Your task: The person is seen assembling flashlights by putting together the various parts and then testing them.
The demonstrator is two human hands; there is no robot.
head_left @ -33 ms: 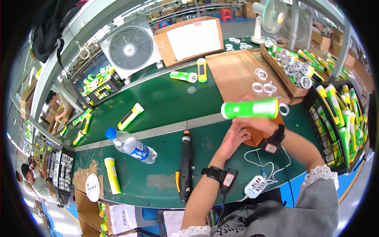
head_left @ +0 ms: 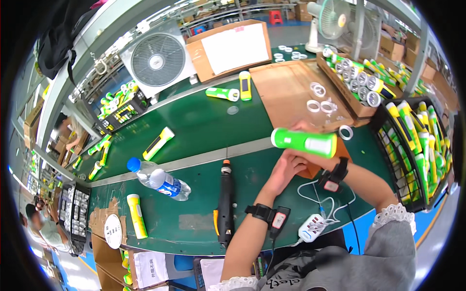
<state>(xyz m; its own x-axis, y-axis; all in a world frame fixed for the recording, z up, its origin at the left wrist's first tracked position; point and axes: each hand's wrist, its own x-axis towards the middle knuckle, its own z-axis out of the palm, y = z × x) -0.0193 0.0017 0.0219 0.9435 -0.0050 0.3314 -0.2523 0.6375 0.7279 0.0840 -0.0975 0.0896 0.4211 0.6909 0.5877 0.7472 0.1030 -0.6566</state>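
Observation:
My right hand [head_left: 316,160] grips a green flashlight [head_left: 297,140] with a white panel and yellow-green end. It is held roughly level above the workbench, its right end tilted slightly down and blurred by motion. Most of the right fingers are hidden behind the flashlight. Just below its left end is my left hand [head_left: 285,170], with fingers curled; whatever they may hold is hidden. Under my right wrist, an orange-brown box-like piece [head_left: 308,169] shows in part. Beyond the hands, white rings [head_left: 327,106] lie on a cardboard sheet [head_left: 272,89].
A black electric screwdriver [head_left: 225,203] and a plastic bottle [head_left: 159,179] lie left of my hands. A white power strip [head_left: 311,228] with cables is near the front edge. A black crate [head_left: 405,179] of flashlights stands at right. Another flashlight [head_left: 137,216] lies at front left.
The flashlight's right end has tipped downward and toward me, and its white panel shows more. My left hand stays nearly where it was. The whole view has shifted slightly.

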